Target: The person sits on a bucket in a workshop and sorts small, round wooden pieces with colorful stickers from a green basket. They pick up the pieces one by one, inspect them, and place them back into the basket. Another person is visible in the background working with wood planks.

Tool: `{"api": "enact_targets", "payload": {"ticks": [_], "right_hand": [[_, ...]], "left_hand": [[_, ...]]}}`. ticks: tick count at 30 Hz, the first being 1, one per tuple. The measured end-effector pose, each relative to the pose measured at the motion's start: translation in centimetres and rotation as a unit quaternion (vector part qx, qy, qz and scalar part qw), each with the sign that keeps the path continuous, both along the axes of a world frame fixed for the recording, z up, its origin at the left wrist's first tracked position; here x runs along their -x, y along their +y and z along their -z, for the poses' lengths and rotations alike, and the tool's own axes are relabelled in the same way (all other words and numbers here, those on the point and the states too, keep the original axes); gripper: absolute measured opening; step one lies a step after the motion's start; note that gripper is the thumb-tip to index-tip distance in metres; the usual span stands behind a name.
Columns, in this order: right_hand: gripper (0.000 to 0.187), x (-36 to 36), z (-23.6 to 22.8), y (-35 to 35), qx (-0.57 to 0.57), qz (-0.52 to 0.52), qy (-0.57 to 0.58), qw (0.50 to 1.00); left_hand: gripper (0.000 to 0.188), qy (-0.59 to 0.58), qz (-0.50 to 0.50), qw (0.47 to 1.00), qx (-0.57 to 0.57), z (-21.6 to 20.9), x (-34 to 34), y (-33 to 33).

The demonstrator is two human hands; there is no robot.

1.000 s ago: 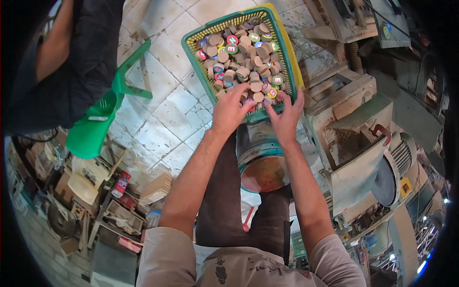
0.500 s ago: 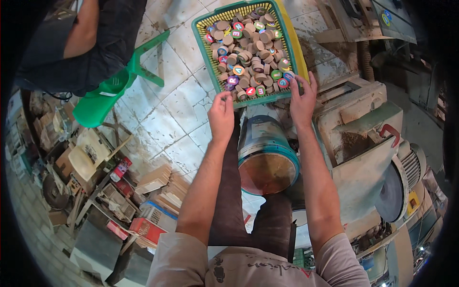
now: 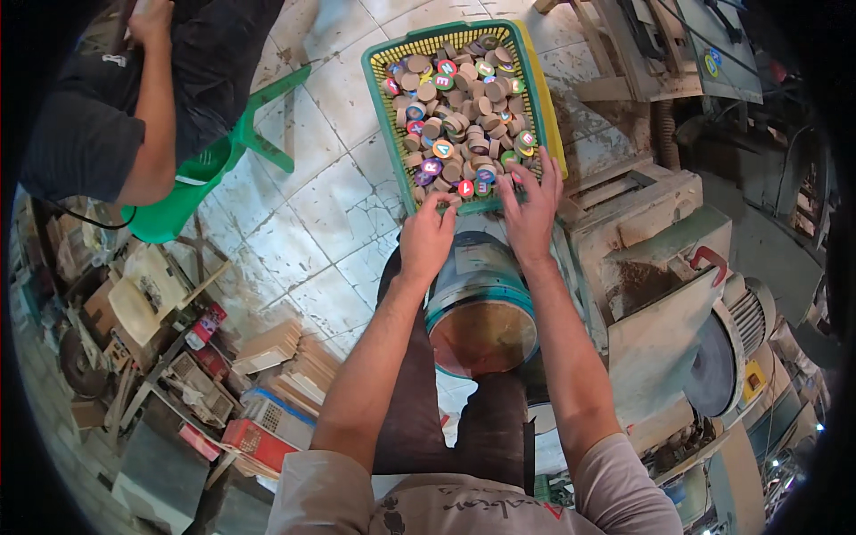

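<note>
A yellow basket with a green rim (image 3: 389, 134) is full of small round wooden discs (image 3: 446, 125). Some discs show bright coloured faces with white letters; others are plain brown. At the near left corner, my left hand (image 3: 426, 239) has its thumb and fingers drawn together over the rim beside the discs; what lies between the fingertips is hard to make out. My right hand (image 3: 531, 209) reaches over the near right part of the basket, fingers apart, its fingertips among or just above the discs there.
Below the basket, a round bucket (image 3: 486, 334) lies between my legs. A dusty machine with a grinding disc (image 3: 713, 366) stands to the right. At left, a person (image 3: 152, 134) sits by a green plastic chair (image 3: 196, 187). Wood pieces (image 3: 272, 348) and crates pile up lower left.
My right hand has left the basket's right corner and moved inward over the discs. My left hand has shifted slightly right along the near rim. The seated person's arm has moved up.
</note>
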State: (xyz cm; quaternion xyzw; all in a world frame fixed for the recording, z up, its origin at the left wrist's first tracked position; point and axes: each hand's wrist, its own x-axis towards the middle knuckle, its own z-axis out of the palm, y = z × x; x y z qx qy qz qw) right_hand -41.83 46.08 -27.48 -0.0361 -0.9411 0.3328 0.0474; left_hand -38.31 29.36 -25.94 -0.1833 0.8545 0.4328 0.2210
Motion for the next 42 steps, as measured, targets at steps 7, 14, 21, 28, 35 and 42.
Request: {"api": "enact_targets", "payload": {"ticks": [7,14,21,28,35,42], "right_hand": [[0.047,4.3,-0.6,-3.3,0.004,-0.015,-0.036,0.999],[0.028,1.3,0.3,-4.5,0.084,-0.055,-0.034,0.994],[0.018,-0.7,1.4,-3.3,0.145,-0.051,-0.034,0.988],[0.014,-0.4,0.8,-3.1,0.207,-0.018,-0.053,0.977],[0.014,3.8,-0.7,-2.9,0.18,0.046,-0.023,0.982],[0.054,10.3,0.2,-4.1,-0.075,-0.004,0.039,0.996]], "left_hand": [[0.016,0.053,-0.075,0.996,-0.019,0.6,0.0,0.0],[0.018,0.089,-0.111,0.988,-0.058,-0.7,4.0,-0.8],[0.029,0.129,0.053,0.989,0.043,1.4,8.3,-1.0],[0.023,0.161,0.099,0.976,0.112,2.4,10.4,-1.0],[0.016,0.239,0.051,0.966,0.084,1.9,6.9,-1.6],[0.016,0.199,0.072,0.977,0.036,1.2,5.0,-1.6]]}}
